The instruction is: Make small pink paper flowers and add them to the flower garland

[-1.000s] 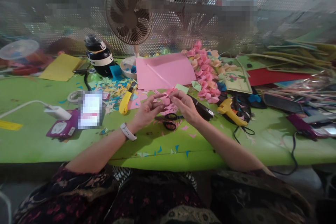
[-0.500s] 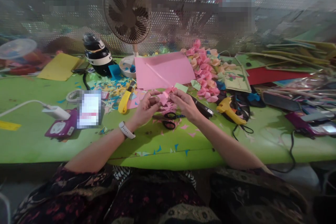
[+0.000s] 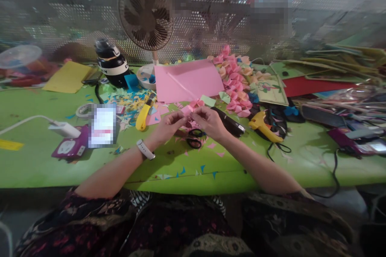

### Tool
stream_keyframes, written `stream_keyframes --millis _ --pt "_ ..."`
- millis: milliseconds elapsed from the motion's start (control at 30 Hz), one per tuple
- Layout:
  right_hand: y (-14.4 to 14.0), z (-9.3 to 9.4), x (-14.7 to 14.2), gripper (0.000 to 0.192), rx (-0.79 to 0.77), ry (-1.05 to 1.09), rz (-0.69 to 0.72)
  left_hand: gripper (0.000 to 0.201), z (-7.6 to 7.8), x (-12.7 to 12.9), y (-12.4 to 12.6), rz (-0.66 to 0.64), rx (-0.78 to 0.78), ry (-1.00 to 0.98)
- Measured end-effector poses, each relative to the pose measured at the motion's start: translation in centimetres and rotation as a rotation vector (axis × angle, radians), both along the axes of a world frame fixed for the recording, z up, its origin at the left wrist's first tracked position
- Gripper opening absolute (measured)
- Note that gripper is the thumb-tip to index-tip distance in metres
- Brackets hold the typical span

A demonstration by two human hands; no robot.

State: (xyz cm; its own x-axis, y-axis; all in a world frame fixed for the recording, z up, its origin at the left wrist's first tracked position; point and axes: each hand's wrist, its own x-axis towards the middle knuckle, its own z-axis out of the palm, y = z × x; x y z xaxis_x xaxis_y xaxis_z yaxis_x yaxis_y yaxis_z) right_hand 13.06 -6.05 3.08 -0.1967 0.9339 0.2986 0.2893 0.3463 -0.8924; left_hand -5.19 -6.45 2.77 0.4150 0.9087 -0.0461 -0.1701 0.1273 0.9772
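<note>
Pinching pink paper (image 3: 187, 111), scissors (image 3: 195, 137) beneath

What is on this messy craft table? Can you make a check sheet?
Surface: green table, sprinkled with small paper scraps.
Job's things: a small pink paper piece pinched between both hands; a big pink sheet lies behind it.
Clutter: black scissors, yellow knife, yellow glue gun, pink paper flowers, black bottle, yellow sheet, paper stacks.
Grippers: left hand and right hand meet over the scissors, fingers closed on the paper piece.
Cables: white charger lead; black cord running off the front edge.
Surroundings: desk fan in front of a perforated screen.
</note>
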Motion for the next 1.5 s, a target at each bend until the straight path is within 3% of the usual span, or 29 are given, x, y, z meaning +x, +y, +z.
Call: stream_keyframes --millis 467,700,800,900,1033,1167,1500 --pt "0.1 0.3 0.0 0.031 0.013 -0.056 0.039 0.043 -0.3 -0.2 0.2 -0.004 0.129 0.073" --pt "0.2 0.8 0.4 0.023 0.019 -0.100 0.018 0.042 -0.2 -0.2 0.4 0.106 0.108 0.074" --pt "-0.2 2.0 1.1 0.017 0.039 -0.284 0.056 0.042 0.2 -0.5 0.8 0.177 0.076 0.055" --pt "-1.4 2.8 1.5 0.006 0.060 -0.635 0.232 0.038 0.6 -0.9 1.4 0.259 0.075 0.033" --pt "-2.9 2.6 0.7 0.031 0.082 -0.959 0.275 0.032 0.5 -1.2 2.0 0.335 0.066 -0.004" --pt "-3.2 2.4 0.2 0.039 0.052 -1.057 0.241 0.029 0.2 -1.2 2.1 0.353 0.052 -0.050" --pt "-3.0 3.1 0.4 0.034 -0.027 -1.184 0.170 0.038 0.2 -1.2 2.2 0.342 -0.023 -0.127"
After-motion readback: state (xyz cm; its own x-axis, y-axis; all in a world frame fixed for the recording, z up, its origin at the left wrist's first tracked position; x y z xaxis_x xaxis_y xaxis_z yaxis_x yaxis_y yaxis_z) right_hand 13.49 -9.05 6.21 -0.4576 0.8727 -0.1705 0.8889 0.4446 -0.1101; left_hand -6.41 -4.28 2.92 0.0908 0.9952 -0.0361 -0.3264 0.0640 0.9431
